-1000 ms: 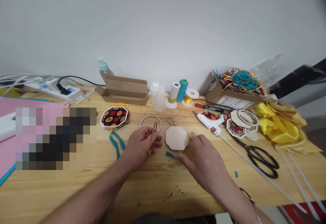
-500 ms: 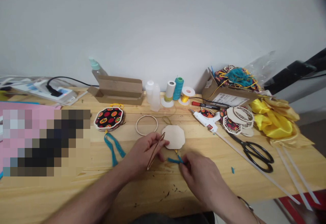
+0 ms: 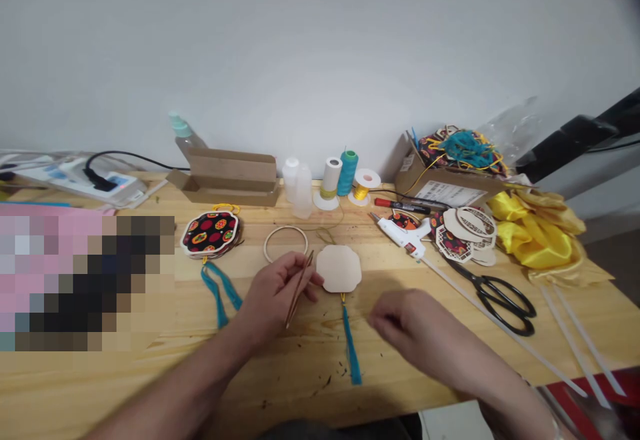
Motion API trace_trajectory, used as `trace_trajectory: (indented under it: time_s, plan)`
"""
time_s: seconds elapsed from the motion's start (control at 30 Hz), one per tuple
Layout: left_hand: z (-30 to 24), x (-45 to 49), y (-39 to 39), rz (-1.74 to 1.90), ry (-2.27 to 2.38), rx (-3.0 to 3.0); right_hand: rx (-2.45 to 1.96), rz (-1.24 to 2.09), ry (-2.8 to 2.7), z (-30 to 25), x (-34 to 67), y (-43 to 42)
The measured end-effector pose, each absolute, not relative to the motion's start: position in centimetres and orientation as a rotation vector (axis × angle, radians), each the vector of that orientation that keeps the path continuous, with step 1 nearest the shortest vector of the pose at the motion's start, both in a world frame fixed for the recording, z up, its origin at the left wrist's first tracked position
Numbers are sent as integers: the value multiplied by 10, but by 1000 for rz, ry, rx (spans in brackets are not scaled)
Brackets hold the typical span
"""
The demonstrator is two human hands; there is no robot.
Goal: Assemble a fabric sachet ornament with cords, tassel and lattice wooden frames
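My left hand [image 3: 277, 297] is closed on a thin brown-edged wooden ring [image 3: 299, 293], seen nearly edge-on. Just right of its fingertips lies a pale wooden plaque [image 3: 339, 269] with notched corners. From a yellow loop at the plaque's lower edge, a teal tassel [image 3: 352, 353] hangs straight toward me on the table. My right hand [image 3: 407, 320] hovers to the right of the tassel, apart from it, with fingers curled together; whether anything is inside them is hidden. Behind my left hand rests a pale round hoop [image 3: 286, 243], partly covered.
A dark patterned plaque [image 3: 209, 234] with a teal tassel lies left. At right are a white glue gun [image 3: 404, 235], black scissors [image 3: 505, 300], wooden cutouts [image 3: 463, 230] and yellow satin fabric [image 3: 540, 233]. Behind stand thread spools [image 3: 348, 173], bottles [image 3: 302, 193] and a cardboard box [image 3: 230, 180].
My right hand has let go of the teal tassel and moved right. The tassel, bunched to one side before, now lies straight below the plaque. My left hand has turned the ring slightly more edge-on.
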State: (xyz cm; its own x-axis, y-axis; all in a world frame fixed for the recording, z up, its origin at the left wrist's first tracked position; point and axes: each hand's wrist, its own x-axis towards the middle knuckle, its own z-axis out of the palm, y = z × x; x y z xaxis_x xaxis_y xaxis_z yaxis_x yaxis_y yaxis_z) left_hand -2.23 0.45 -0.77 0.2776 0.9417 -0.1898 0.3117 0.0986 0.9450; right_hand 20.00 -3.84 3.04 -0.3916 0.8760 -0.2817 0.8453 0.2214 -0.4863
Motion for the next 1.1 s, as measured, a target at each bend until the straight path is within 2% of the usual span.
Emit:
trace_trajectory:
  time_s: [0.13, 0.33, 0.6, 0.7, 0.8, 0.93, 1.03, 1.1]
  plan:
    - [-9, -29, 8, 861, 1493, 1567, -1616, 616, -2236, 25, 197, -11]
    - [-4, -42, 16, 816, 1799, 1903, -1406, 527, -2390, 17, 181, 7]
    - [0, -47, 23, 448, 2156, 2142, -1461, 516, -2429, 6, 168, 15]
    - [-7, -46, 24, 611, 2054, 2297, -1464, 523, -2403, 4, 165, 15]
    - [-11, -45, 21, 1026, 1812, 2342, -1457, 543, -2369, 2, 165, 16]
    - [-1, -38, 11, 1285, 1600, 2006, -1427, 583, -2279, 8, 170, 18]
    - [17, -28, 6, 1165, 1462, 1356, -1375, 588, -2187, 24, 175, 20]
    - [30, -20, 6, 1060, 1209, 915, -1341, 611, -2125, 36, 176, 22]
